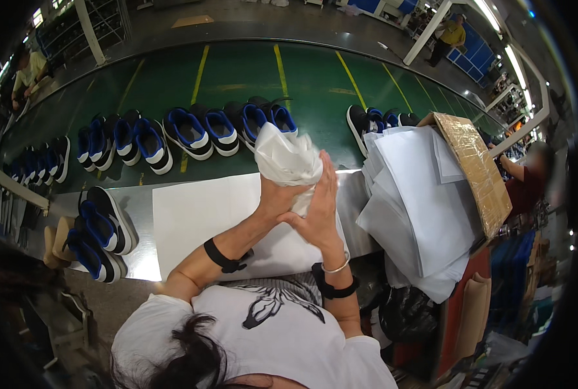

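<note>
On my feed, I cannot see inside the crumpled paper (283, 155) at twelve o'clock. At seven, the lower edge crops dark hair (195, 360).

Factory hall, grey floor (256, 23) running beyond the far edge of a green conveyor belt (237, 68) striped in yellow, pale post (90, 32) near its far left corner, slanting white post (428, 31) toward the far right, blue panels (468, 63) behind, tube lights (514, 65) glowing overhead.
</note>
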`<state>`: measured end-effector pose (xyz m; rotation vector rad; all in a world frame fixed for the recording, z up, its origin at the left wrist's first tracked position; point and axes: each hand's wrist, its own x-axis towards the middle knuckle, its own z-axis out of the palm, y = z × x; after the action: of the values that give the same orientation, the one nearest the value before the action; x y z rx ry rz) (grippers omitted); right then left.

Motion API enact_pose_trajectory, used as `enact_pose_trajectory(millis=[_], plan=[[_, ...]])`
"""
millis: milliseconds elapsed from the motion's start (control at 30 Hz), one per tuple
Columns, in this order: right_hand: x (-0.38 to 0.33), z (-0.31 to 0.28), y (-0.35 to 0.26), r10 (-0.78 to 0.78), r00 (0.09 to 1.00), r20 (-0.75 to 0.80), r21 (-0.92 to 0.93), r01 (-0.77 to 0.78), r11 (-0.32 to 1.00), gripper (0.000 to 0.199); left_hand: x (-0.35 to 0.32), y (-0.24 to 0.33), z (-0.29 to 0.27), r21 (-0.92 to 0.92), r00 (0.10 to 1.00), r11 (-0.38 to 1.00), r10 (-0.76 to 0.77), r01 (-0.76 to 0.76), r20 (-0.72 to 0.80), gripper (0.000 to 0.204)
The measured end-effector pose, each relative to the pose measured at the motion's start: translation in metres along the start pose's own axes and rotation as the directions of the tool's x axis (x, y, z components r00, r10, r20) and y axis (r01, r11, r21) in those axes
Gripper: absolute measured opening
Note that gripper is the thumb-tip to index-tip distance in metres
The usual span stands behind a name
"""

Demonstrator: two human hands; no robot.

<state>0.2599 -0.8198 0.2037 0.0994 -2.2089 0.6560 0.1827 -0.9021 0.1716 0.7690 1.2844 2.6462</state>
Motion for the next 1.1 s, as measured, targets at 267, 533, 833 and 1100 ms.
enact_pose_trajectory(millis=[267,533,833,1100], plan=[[-0.004,0.01,0.031,0.262,0.774,0.576,0.556,-0.606,0.569,0.075,0.019,0.026,0.001,0.415,0.989,0.909,-0.011,-0.052,0.146,0.064],[0.0,0.026,0.032,0.364,0.773,0.519,0.753,-0.615,0.234,0.063,0.043,0.004,-0.009,0.338,0.985,0.941,0.058,0.0,-0.161,0.033],[0.057,-0.006,0.111,0.173,0.983,0.058,-0.098,-0.167,0.981,0.057,0.164,-0.043,-0.07,0.722,0.993,0.683,0.039,-0.106,0.109,0.013],[0.09,0.021,0.137,0.128,0.93,0.343,-0.299,-0.021,0.954,0.054,0.23,-0.132,-0.088,0.665,0.743,-0.333,-0.343,-0.669,0.575,0.011]])
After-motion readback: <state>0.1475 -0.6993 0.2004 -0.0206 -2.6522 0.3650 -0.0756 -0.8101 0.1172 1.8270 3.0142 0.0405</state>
